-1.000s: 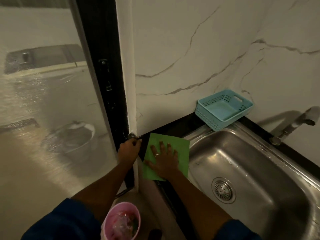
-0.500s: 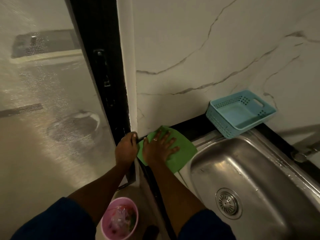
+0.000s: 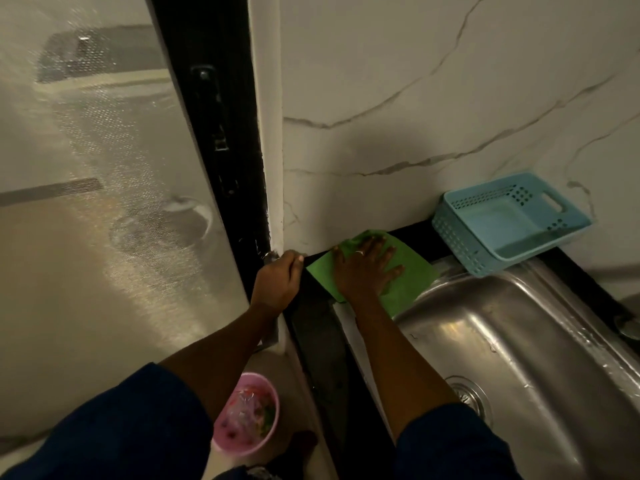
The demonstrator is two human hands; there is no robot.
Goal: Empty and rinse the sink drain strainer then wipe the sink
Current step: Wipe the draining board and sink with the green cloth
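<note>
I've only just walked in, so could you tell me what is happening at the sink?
A person is wiping the dark counter corner beside the steel sink. The right hand presses flat on a green cloth, while the left hand grips the counter edge by the wall. The drain strainer sits in the basin.

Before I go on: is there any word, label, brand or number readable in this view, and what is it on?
None can be read.
Blue basket: no label shows.
Green cloth under the right hand: plain.
Pink bin: its contents are too blurred to tell any print.
Sink: no mark visible.
</note>
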